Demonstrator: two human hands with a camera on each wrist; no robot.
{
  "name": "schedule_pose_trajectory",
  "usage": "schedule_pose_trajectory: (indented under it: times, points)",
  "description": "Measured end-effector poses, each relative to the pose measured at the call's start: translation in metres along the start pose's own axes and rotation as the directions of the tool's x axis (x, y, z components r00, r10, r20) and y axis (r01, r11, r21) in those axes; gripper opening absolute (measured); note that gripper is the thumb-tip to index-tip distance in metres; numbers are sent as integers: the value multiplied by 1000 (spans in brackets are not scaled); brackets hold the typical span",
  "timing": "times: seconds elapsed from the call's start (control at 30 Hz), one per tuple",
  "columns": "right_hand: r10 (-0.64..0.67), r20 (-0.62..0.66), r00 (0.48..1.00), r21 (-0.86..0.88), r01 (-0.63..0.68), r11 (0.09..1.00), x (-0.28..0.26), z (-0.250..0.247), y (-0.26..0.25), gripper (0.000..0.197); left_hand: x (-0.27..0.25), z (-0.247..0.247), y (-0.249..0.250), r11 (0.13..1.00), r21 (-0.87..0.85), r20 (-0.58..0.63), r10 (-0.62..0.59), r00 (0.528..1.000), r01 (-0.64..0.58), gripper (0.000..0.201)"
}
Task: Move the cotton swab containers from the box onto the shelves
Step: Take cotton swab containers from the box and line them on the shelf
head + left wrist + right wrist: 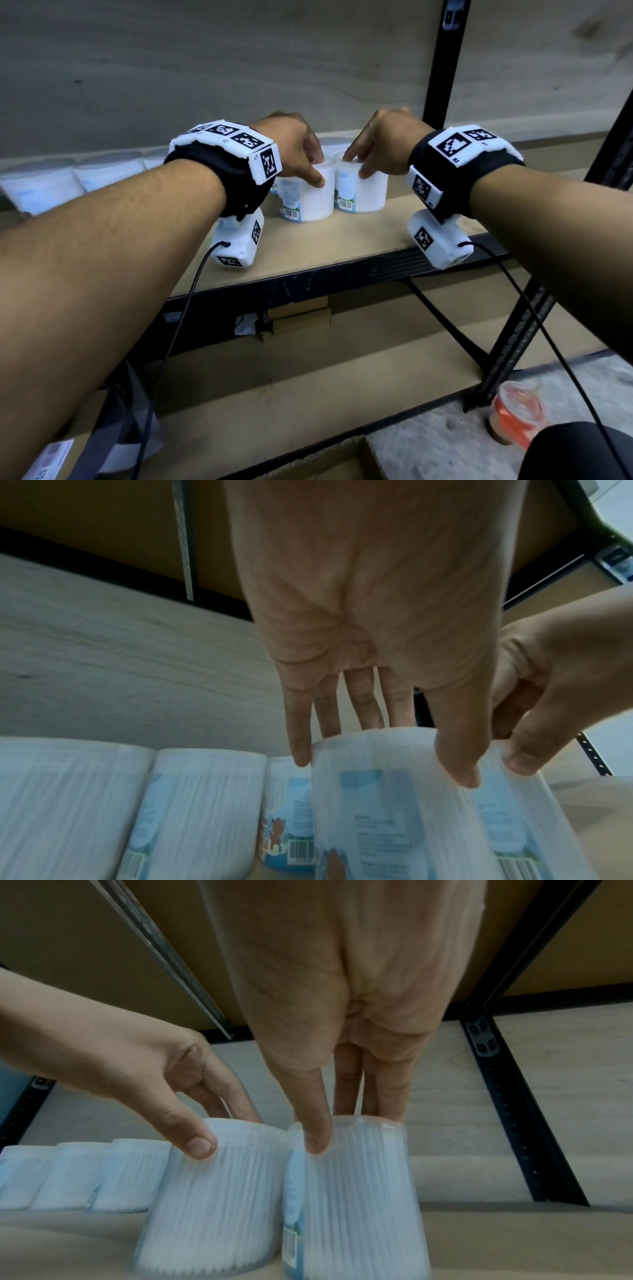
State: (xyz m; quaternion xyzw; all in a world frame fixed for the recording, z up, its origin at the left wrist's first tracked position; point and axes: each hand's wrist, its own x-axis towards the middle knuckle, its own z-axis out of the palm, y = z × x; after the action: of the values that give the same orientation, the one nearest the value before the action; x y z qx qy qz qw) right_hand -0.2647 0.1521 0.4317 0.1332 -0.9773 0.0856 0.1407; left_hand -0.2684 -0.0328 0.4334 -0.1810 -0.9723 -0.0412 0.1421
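Two clear round cotton swab containers stand side by side on the middle shelf board (342,246). My left hand (310,168) grips the left container (308,195) from above, thumb in front and fingers behind. My right hand (358,164) grips the right container (364,192) the same way. In the left wrist view the left hand (380,750) pinches its container (394,804) near the rim. In the right wrist view the right hand (342,1131) holds its container (356,1191), touching the left one (212,1191). A row of more containers (68,178) lines the back left.
A black shelf upright (442,68) rises behind the right hand. An open cardboard box (329,462) sits on the floor below, under the lower shelf (308,383). A plastic cup of orange drink (517,414) stands on the floor at the right.
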Motion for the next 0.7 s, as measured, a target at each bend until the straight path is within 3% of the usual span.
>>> schedule_pose_trajectory:
  times: [0.7]
  points:
    - [-21,-44,999,-23,20,1000,6,6,6,39,2,6,-4,996,-76,-9,-50,999,49,45]
